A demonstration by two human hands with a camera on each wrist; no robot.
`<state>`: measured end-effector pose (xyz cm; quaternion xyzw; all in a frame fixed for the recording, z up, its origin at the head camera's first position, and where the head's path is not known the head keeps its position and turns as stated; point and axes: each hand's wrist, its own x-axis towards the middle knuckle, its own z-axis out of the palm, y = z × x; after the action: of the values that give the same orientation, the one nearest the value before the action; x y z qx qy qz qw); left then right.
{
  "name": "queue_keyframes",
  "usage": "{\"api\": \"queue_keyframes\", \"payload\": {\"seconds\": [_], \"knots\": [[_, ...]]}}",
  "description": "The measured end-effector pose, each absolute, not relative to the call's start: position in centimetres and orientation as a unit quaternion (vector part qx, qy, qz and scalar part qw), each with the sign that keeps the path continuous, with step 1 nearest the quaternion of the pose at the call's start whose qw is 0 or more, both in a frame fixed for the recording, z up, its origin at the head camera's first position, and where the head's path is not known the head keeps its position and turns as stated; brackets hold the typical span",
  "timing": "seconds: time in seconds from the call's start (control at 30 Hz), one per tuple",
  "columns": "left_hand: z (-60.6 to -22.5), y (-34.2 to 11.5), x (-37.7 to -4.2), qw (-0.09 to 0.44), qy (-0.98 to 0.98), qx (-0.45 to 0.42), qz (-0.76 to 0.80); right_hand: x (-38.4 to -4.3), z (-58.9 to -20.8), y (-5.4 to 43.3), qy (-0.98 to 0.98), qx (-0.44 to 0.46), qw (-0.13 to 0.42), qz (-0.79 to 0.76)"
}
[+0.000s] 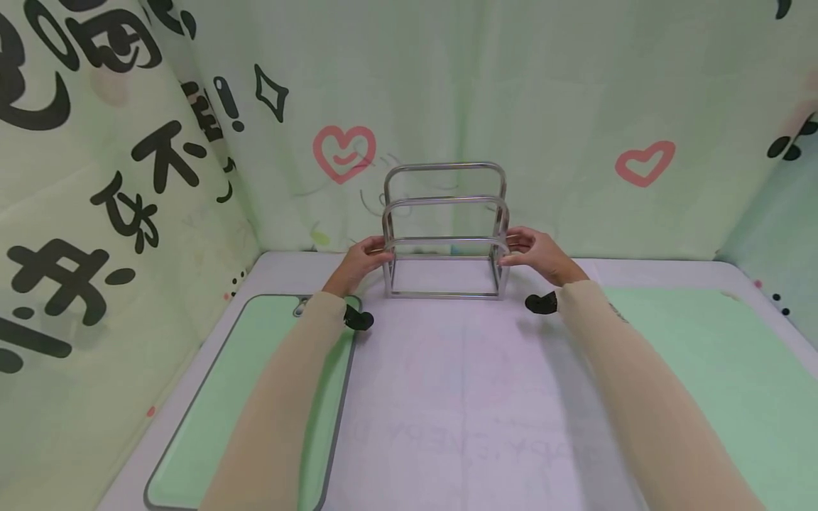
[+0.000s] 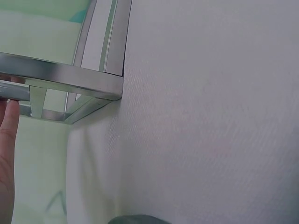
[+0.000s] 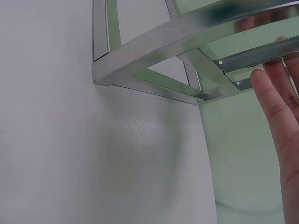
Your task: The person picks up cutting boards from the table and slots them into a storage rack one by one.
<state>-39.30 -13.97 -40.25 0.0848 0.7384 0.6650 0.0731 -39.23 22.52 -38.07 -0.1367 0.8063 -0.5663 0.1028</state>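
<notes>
A silver metal rack (image 1: 447, 201) with three rounded upright hoops stands near the back of the white table, in the middle of the head view. My left hand (image 1: 358, 266) holds its left side, the thumb toward the front. On the opposite side my right hand (image 1: 543, 255) grips the frame between thumb and fingers. The left wrist view catches one finger (image 2: 7, 140) against a bar, and the thumb is out of sight there. In the right wrist view, fingertips (image 3: 259, 77) touch the side bars of the rack (image 3: 149, 46).
A green board (image 1: 255, 397) with a dark grey rim and a hanging ring lies to the left, partly under the left sleeve. Another green sheet (image 1: 709, 369) lies to the right. A pale green printed curtain (image 1: 543, 106) rises behind the table's back edge.
</notes>
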Motion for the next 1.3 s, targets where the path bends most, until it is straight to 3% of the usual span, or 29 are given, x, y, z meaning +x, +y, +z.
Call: {"api": "queue_keyframes", "payload": {"seconds": [1.3], "knots": [[-39.9, -11.9, -37.7, 0.076, 0.761, 0.098, 0.637, -36.8, -38.0, 24.3, 0.827, -0.124, 0.094, -0.541]]}}
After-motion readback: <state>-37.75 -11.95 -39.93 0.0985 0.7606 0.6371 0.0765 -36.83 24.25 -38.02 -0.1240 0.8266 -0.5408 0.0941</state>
